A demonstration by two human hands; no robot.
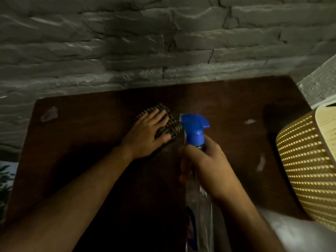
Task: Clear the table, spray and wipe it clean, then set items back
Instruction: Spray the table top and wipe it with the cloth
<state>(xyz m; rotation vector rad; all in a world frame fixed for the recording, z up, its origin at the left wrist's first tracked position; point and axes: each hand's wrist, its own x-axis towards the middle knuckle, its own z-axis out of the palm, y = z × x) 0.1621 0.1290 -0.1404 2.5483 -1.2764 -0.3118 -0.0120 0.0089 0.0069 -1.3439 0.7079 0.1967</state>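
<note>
From the head view, your left hand (148, 131) presses flat, fingers straight, on the striped folded cloth (168, 122) at the middle of the dark brown wooden table (91, 124). Your right hand (205, 166) grips the clear plastic spray bottle with blue trigger head (195, 128), at 3 o'clock of the cloth. A yellow woven basket (305, 160) sits at the table's 3 o'clock edge.

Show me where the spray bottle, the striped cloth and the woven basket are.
spray bottle (195, 128): head view, on its blue trigger head.
striped cloth (171, 125): head view, on the part right of the fingers.
woven basket (305, 164): head view, on its yellow side wall.
</note>
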